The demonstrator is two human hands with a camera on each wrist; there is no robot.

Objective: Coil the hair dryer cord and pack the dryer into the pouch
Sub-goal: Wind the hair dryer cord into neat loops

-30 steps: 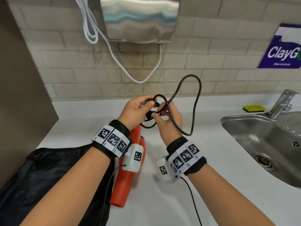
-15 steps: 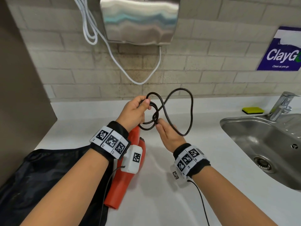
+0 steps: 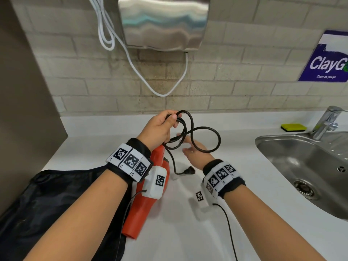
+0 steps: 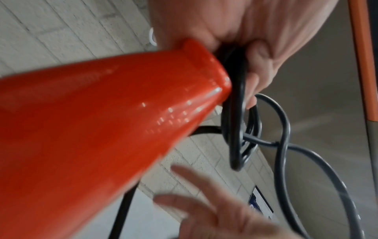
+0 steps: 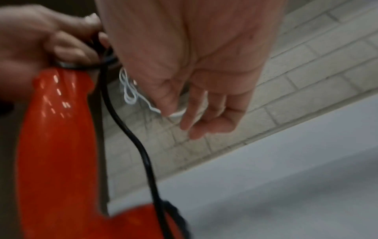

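My left hand (image 3: 160, 129) grips the gathered loops of the black cord (image 3: 219, 142) above the white counter. A wide loop sticks out to the right, and the plug (image 3: 189, 170) dangles below on a short tail. The orange hair dryer (image 3: 143, 210) slants down under my left wrist, its handle end up against that hand (image 4: 255, 48). I cannot tell whether its barrel rests on the counter. My right hand (image 3: 194, 153) is open just behind the loop, fingers relaxed (image 5: 204, 80) and holding nothing. The black pouch (image 3: 47, 204) lies flat at the left.
A steel sink (image 3: 301, 157) with a faucet (image 3: 327, 121) and a yellow sponge (image 3: 293, 127) is at the right. A steel hand dryer (image 3: 163, 23) with a white cable (image 3: 131, 63) hangs on the brick wall. A brown panel (image 3: 22, 91) bounds the counter's left side.
My right hand has let go of the cord and opened, dropping slightly. The tall loop has sagged to the right, and the plug end now hangs free below my left hand.
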